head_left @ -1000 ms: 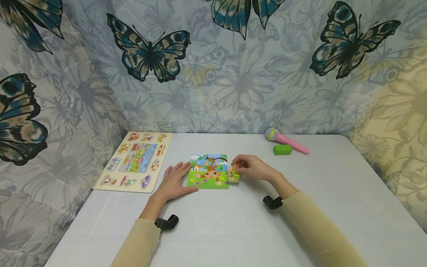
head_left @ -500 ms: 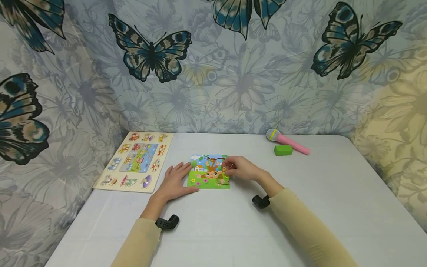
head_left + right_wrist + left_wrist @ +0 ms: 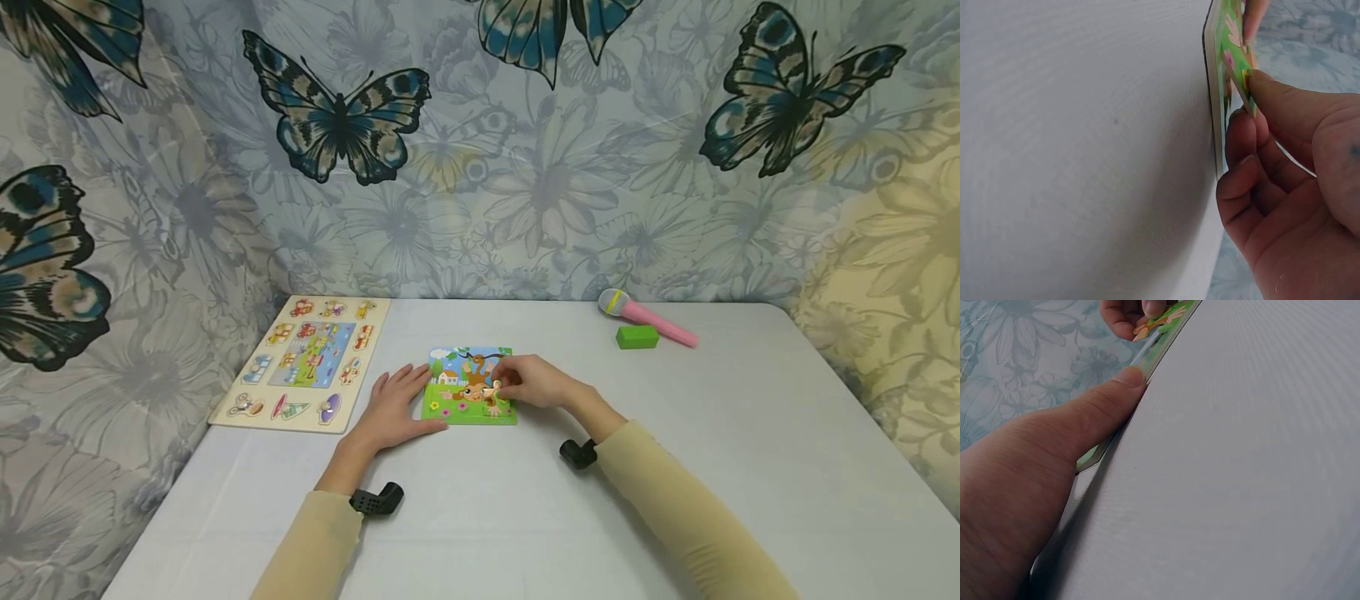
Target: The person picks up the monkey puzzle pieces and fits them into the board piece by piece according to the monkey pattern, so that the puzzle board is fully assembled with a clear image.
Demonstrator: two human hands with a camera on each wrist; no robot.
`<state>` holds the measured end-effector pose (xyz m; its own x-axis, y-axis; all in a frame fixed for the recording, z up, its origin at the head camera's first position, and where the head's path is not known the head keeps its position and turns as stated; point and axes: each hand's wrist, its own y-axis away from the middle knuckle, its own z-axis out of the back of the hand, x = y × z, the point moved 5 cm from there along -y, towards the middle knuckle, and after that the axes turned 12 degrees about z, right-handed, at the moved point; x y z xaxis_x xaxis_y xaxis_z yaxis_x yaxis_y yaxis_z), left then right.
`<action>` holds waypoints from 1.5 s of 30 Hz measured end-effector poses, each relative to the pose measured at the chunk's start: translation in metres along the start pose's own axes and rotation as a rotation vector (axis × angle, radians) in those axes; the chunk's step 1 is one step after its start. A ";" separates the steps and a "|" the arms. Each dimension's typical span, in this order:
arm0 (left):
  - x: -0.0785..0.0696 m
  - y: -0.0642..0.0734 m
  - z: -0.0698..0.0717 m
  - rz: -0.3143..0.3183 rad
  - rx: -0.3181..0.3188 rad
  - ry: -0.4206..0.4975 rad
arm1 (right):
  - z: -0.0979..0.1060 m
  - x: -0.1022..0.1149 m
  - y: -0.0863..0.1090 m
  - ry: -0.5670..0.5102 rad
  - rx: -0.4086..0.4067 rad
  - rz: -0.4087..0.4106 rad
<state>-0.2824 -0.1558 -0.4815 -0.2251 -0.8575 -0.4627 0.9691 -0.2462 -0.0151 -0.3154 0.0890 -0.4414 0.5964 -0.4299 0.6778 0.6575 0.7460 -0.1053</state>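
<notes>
A small picture puzzle [image 3: 448, 402] with a monkey, a house and flowers lies flat on the white table. My left hand [image 3: 393, 408] rests at its left side with fingers spread, the thumb along the near edge, as the left wrist view also shows. Over the puzzle's right part, my right hand [image 3: 538, 383] pinches a puzzle piece [image 3: 1239, 74] between thumb and fingers. In the right wrist view the piece is tilted, its edge a little off the board's surface. The fingertips hide part of it in the head view.
To the left lies a large wooden puzzle board [image 3: 255, 408] with vehicle and toy pictures. At the back right, a green block [image 3: 637, 337] sits in front of a pink toy microphone [image 3: 660, 325]. A patterned cloth with butterflies [image 3: 341, 117] rises behind the table [image 3: 480, 517].
My right hand has moved left, carrying the puzzle piece from beside the puzzle's right edge to over its right part. My left hand has stayed in place.
</notes>
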 end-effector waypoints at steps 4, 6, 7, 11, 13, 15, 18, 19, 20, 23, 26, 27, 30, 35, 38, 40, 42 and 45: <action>0.000 0.000 0.000 0.000 -0.003 -0.002 | -0.001 0.002 -0.001 0.019 0.018 0.001; 0.000 0.000 0.000 0.001 -0.002 -0.004 | -0.002 0.002 -0.002 0.026 0.026 -0.002; 0.000 0.000 0.000 0.002 -0.001 -0.006 | -0.002 0.002 -0.003 0.031 0.029 -0.003; 0.001 -0.001 -0.001 0.006 0.001 -0.010 | -0.003 0.002 -0.003 0.047 0.045 -0.009; 0.001 -0.001 -0.001 0.005 0.000 -0.010 | -0.004 0.002 -0.004 0.055 0.050 -0.009; 0.002 -0.001 -0.001 0.004 -0.001 -0.011 | -0.004 0.003 -0.004 0.062 0.053 -0.006; 0.001 -0.001 -0.001 0.000 -0.004 -0.013 | -0.004 0.004 -0.003 0.067 0.049 0.008; 0.001 -0.001 -0.001 -0.001 -0.006 -0.013 | -0.004 0.004 -0.003 0.068 0.047 0.015; 0.001 -0.001 -0.001 -0.002 -0.007 -0.012 | -0.004 0.005 -0.003 0.069 0.045 0.019; 0.001 -0.001 -0.001 -0.003 -0.007 -0.010 | -0.005 0.005 -0.003 0.067 0.037 0.031; 0.001 -0.001 -0.001 0.001 -0.002 -0.014 | -0.006 0.007 -0.002 0.060 0.037 0.035; 0.001 -0.001 -0.001 0.002 0.000 -0.015 | -0.007 0.007 -0.002 0.059 0.039 0.036; 0.001 -0.001 -0.001 0.003 0.003 -0.017 | -0.009 0.009 -0.001 0.066 0.049 0.044; 0.001 0.000 -0.001 0.001 0.002 -0.012 | -0.011 0.011 0.000 0.084 0.062 0.060; 0.001 0.000 -0.001 0.005 0.007 -0.012 | -0.012 0.012 0.001 0.086 0.067 0.061; 0.002 -0.001 -0.001 0.004 0.009 -0.012 | -0.012 0.013 0.001 0.086 0.069 0.056; 0.002 -0.001 -0.002 0.001 0.007 -0.014 | -0.012 0.013 0.001 0.092 0.068 0.055; 0.002 -0.002 -0.002 -0.002 0.001 -0.014 | -0.012 0.014 0.002 0.101 0.063 0.053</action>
<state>-0.2845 -0.1563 -0.4844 -0.2286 -0.8633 -0.4499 0.9685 -0.2485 -0.0152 -0.3003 0.0784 -0.4403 0.6750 -0.4359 0.5953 0.5954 0.7983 -0.0908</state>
